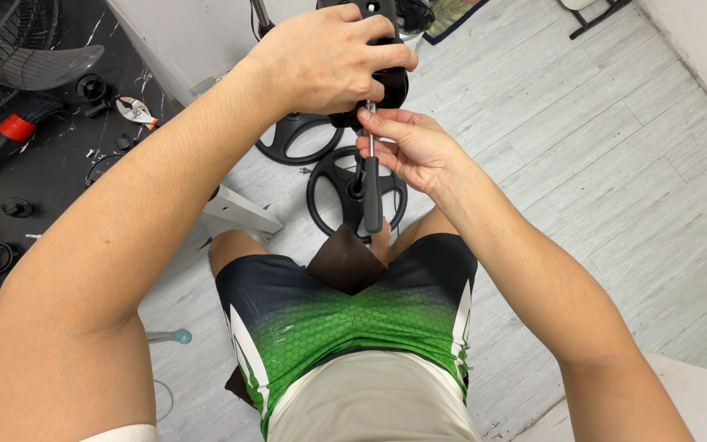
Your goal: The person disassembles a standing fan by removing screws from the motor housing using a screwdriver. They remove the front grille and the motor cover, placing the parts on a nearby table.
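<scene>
Left hand [329, 57]: clamped on black fan motor housing [386, 82], steadying it.
Right hand [415, 147]: pinching screwdriver [372, 184] shaft; best kept square to the screw.

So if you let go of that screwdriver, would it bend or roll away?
The screwdriver probably stays stiff: its thin shaft looks like metal. The right hand pinches the shaft, so the thick dark handle hangs low and likely feels heavier. On the smooth plank floor, its rounded handle might roll.
</scene>
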